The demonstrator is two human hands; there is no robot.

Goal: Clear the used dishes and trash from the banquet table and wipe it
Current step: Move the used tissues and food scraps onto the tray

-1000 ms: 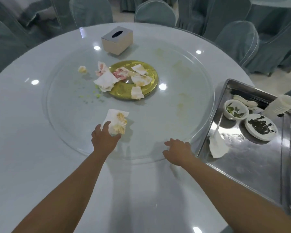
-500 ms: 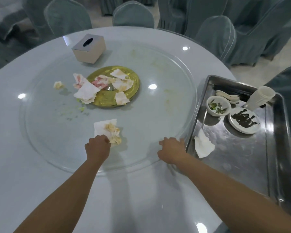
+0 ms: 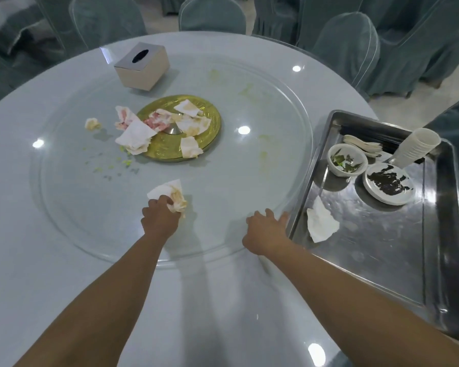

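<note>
On the bench, hidden: our left fingers, behind the knuckles.
Left hand (image 3: 161,219): we grip a stained napkin (image 3: 173,196).
Right hand (image 3: 265,230): fingers spread, resting on the glass turntable (image 3: 249,168) beside the steel tray (image 3: 382,247).

grey-green covered chairs (image 3: 212,15) ringing the table, pale floor (image 3: 408,102)

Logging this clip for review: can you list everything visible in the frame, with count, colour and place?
table: 1, pale grey, round
glass turntable: 1, clear, stained, centre of the table
gold plate: 1, turntable centre
used napkins: several, white, stained, on and beside the gold plate
tissue box: 1, beige, far side of the turntable
metal tray: 1, silver, right
bowl: 1, white, on the tray
small plate: 1, white, dark residue, on the tray
cup stack: 1, white, on the tray
spoons: several, white, on the tray
tray napkin: 1, white
chairs: several, grey-green covers
left hand: grips a stained napkin
right hand: rests at the turntable's edge
</note>
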